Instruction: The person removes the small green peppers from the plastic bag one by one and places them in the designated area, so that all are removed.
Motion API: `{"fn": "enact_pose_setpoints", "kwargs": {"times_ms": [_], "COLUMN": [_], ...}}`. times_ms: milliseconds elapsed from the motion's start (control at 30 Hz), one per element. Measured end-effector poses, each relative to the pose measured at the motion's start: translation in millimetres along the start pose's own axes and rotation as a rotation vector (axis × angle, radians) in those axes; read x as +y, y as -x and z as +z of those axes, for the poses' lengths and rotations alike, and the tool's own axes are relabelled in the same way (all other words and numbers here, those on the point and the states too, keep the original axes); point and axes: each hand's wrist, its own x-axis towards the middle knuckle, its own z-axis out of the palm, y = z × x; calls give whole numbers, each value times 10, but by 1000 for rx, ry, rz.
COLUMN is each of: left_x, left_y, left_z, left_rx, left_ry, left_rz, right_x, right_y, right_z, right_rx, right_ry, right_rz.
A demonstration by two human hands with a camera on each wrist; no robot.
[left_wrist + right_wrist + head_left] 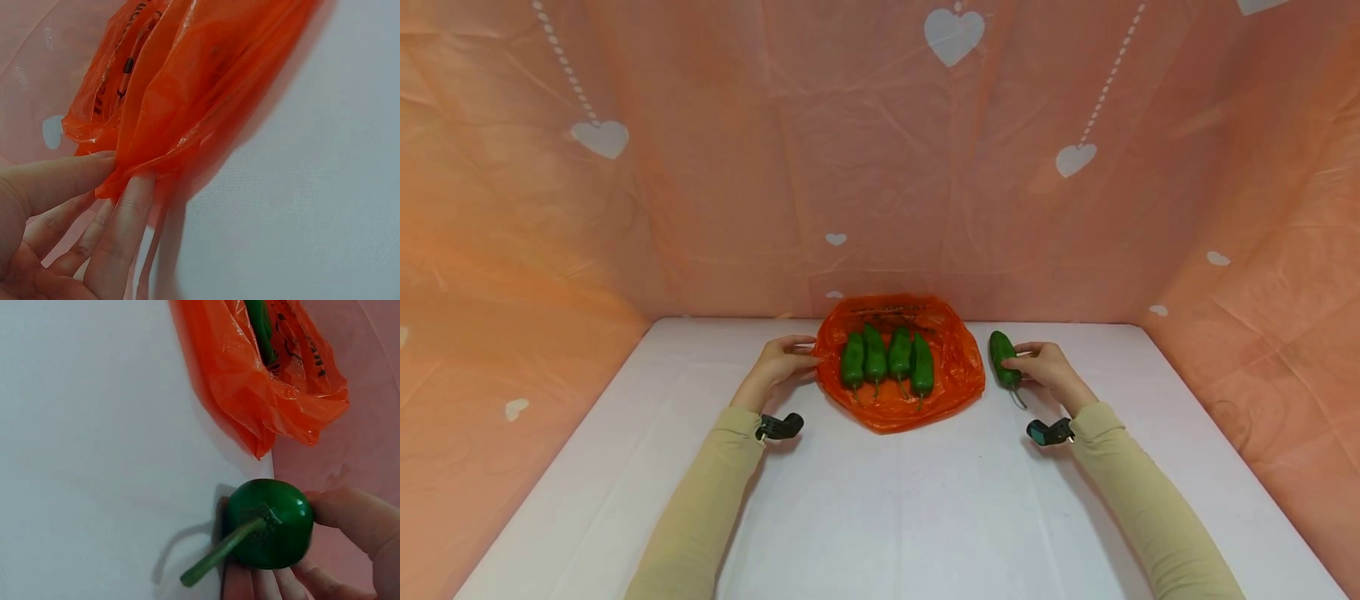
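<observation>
An orange-red plastic bag point(880, 417) lies spread wide on the white table, with several green peppers point(899, 354) side by side in it, stems toward me. My left hand point(778, 367) pinches the left edge of the bag between thumb and fingers, as the left wrist view shows up close. Just right of the bag, my right hand point(1045, 371) grips another green pepper point(269, 522) with the thumb on one side and fingers on the other. This pepper's stem points toward me, and it is apart from the bag.
The white table point(895, 517) ends at a pink-orange cloth backdrop point(880, 183) with white hearts, close behind the bag. More cloth stands at the left and right sides. A dark wrist camera point(781, 427) sits at my left wrist, another camera point(1049, 432) at my right.
</observation>
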Motion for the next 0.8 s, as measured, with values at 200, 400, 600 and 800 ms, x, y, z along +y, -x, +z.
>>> {"fn": "enact_pose_setpoints", "kwargs": {"times_ms": [200,400,600,800], "left_x": [-6,-12,-13,-8], "left_y": [-4,-4,-4,-3], "left_z": [-5,-8,-8,-3], "left_rx": [-2,-6,-12,-7], "left_ry": [17,9,19,13], "left_rz": [-13,-12,-14,-7], "right_x": [-7,-11,-11,-26], "right_y": [4,4,6,35], "right_z": [-12,-10,-23,-61], "right_rx": [-16,-12,-24,-47], "right_ry": [4,2,-23,-30], "right_rz": [27,28,32,29]}}
